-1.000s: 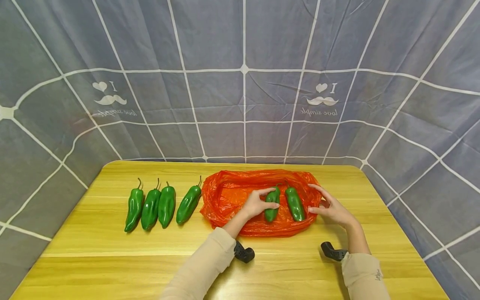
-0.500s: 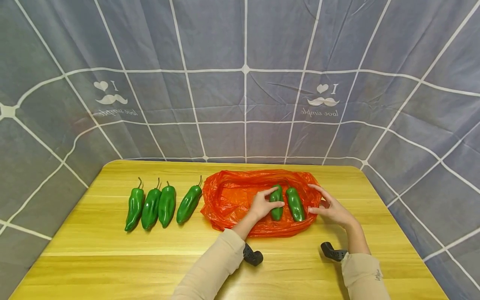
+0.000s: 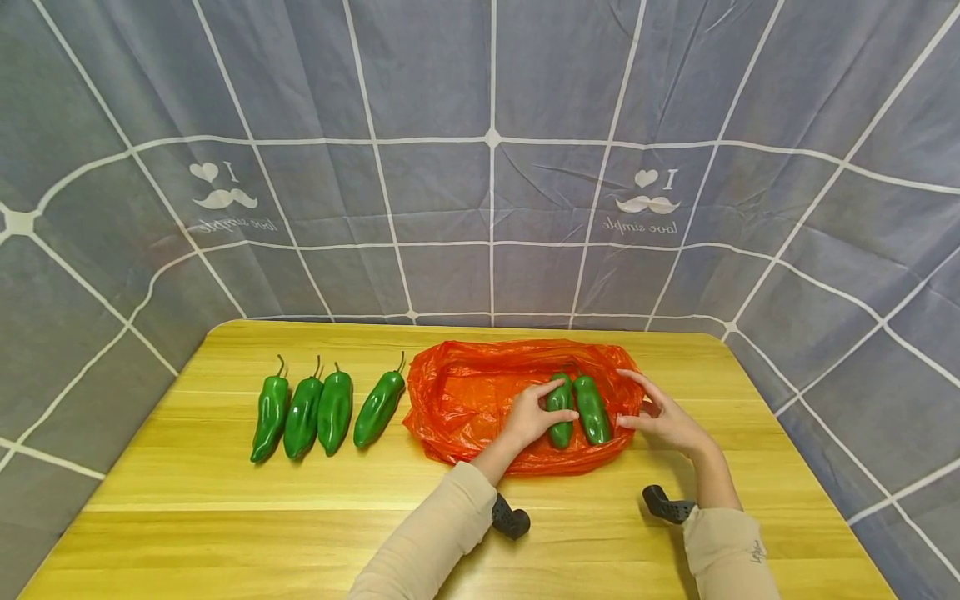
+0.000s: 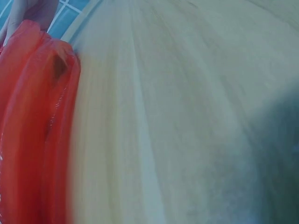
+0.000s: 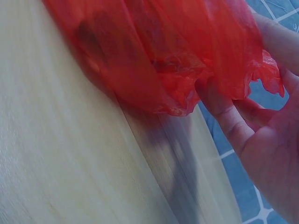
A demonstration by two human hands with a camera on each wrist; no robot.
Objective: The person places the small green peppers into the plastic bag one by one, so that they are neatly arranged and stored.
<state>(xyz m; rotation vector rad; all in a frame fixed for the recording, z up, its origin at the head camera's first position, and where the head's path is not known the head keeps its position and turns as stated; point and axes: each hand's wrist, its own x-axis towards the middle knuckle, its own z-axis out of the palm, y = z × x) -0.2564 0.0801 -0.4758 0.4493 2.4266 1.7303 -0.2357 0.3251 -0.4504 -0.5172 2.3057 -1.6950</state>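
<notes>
Head view shows the pepper (image 3: 559, 400) inside the red bag (image 3: 468, 404), its stem end away from me. I grip it with my left hand (image 3: 529, 417), the thumb on its near part and a finger farther up. My left arm (image 3: 438, 533) stretches up and to the right, over the near rim of the bag. My right hand (image 3: 667, 423), with curved fingers, holds the bag's right end between fingers and thumb. So the pepper lies between my hands, and a second pepper (image 3: 592, 410) is just beside it, closer to the right hand. Four more peppers (image 3: 302, 418) lie on the table (image 3: 225, 517), left of the bag. Only this view shows peppers clearly; the right wrist view shows my fingers against the crumpled edge, and the left wrist view shows the bag's side closely.
</notes>
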